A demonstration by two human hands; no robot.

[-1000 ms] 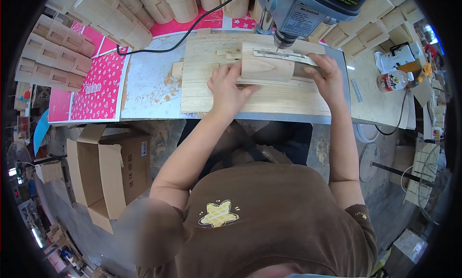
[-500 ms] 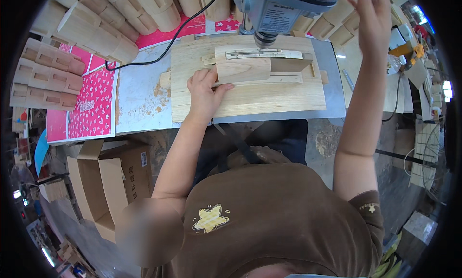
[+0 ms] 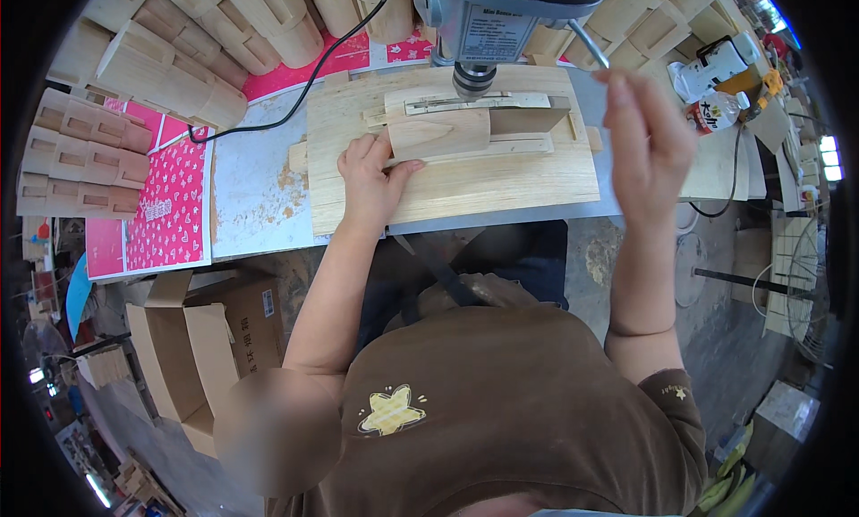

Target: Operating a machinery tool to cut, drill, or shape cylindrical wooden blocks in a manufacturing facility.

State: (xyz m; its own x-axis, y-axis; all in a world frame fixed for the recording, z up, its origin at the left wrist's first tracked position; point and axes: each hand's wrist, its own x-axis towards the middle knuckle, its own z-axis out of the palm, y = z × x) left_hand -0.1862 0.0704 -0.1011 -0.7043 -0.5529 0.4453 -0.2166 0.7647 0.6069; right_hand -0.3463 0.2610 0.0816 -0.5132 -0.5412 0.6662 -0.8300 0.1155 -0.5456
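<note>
My left hand (image 3: 369, 181) grips the left end of a pale curved wooden piece (image 3: 438, 134), thumb on its near side and fingers behind. This piece rests in a wooden jig (image 3: 523, 145) on a flat wooden board (image 3: 501, 181). Above it hangs the chuck (image 3: 473, 80) of a grey-blue bench drill press (image 3: 508, 11); whether a bit touches the wood cannot be made out. To the right, my right hand (image 3: 651, 141) is raised, its slightly blurred fingers curled at the end of the drill's metal lever (image 3: 589, 44).
Cylindrical wooden pieces with slots stand stacked at the left (image 3: 85, 154) and far side. A black cable (image 3: 313, 87) crosses the table (image 3: 255, 190). At the right are a bottle (image 3: 716, 111) and a yellow-handled tool (image 3: 768, 87). An open cardboard box (image 3: 210, 347) sits below left.
My right hand has come down and toward me from high at the right, and the drill's lever now shows at its fingertips. My left hand stays on the wooden piece. The view has shifted slightly.
</note>
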